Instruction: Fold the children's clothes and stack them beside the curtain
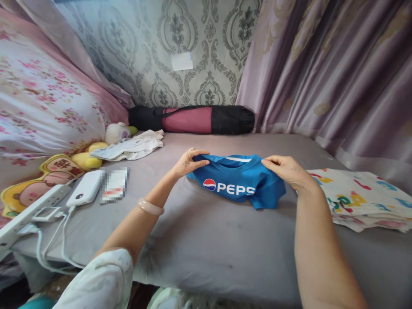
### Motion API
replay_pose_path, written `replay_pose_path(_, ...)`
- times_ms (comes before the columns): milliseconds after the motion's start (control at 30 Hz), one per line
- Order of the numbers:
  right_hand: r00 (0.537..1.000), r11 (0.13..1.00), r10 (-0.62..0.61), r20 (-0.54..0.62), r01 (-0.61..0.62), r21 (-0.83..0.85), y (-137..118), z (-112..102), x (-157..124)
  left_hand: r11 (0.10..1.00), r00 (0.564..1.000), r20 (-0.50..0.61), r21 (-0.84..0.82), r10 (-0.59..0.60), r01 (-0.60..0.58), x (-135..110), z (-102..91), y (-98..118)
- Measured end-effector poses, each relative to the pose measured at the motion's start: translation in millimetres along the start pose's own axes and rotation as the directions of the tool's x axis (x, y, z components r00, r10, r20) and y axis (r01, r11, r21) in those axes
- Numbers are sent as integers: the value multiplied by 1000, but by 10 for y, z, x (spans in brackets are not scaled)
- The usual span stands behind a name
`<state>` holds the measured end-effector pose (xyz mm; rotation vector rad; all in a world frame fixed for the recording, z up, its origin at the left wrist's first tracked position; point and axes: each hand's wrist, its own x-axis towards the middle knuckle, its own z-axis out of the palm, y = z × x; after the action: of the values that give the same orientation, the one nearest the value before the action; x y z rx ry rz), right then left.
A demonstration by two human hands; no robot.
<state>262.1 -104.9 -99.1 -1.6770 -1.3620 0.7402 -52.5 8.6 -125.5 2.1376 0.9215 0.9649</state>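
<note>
A blue T-shirt (234, 174) with a round red, white and blue logo and white "PEPS" lettering is held up by its shoulders over the grey sheet (225, 244). My left hand (191, 163) pinches the shoulder on the left between thumb and fingers. At the other shoulder, my right hand (283, 168) grips the cloth the same way. The neckline faces up, with a white strip inside the collar. The lower part of the shirt hangs bunched on or just above the sheet; I cannot tell which.
Folded white cloth with colourful prints (363, 197) lies at the right. On the left are a pale crumpled garment (135, 146), a white power bank (84, 189), a blurred packet (114, 184), a power strip (41, 206) with cables, and plush toys (86, 159). A black-and-maroon bag (189, 119) lies along the wall.
</note>
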Motion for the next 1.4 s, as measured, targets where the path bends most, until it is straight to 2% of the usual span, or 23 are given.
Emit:
replay_pose_path(200,1000,999,8,5,-8,49,53,-4,14,995,999,-24,95,30,-28,102,80,-90)
replay_pose_path(433,999,998,19,35,-21,55,98,-13,28,981,1000,19,-193,11,-7,80,110,-38)
replay_pose_path(567,997,998,50,64,-52,25,126,3,52,973,1000,3,-230,27,-26,26,92,7)
replay_pose_path(667,996,999,47,75,-47,0,140,30,64,962,999,28,-271,-15,22,-28,47,55)
replay_pose_path(767,995,999,40,88,-37,-31,112,57,41,955,995,61,-279,-84,98,-81,-36,100)
replay_pose_path(967,978,998,-53,203,59,-26,-108,-1,-43,949,986,-5,-275,-165,157,-103,-267,92)
replay_pose_path(1067,948,994,-98,303,108,-17,-229,-90,-44,955,988,1,-257,-157,152,-81,-393,101)
replay_pose_path(1133,939,992,-106,327,122,-29,-298,-148,-40,970,993,11,-211,-118,118,-66,-478,138)
replay_pose_path(1200,950,991,-95,297,118,-60,-369,-200,-45,987,997,1,-144,-76,75,-52,-569,207)
replay_pose_path(1300,977,984,-75,198,105,-144,-533,-282,-94,1000,996,-84,-21,-9,7,-24,-734,385)
replay_pose_path(1400,988,966,-139,71,151,-210,-802,-384,-188,992,980,-176,96,98,-82,13,-951,657)
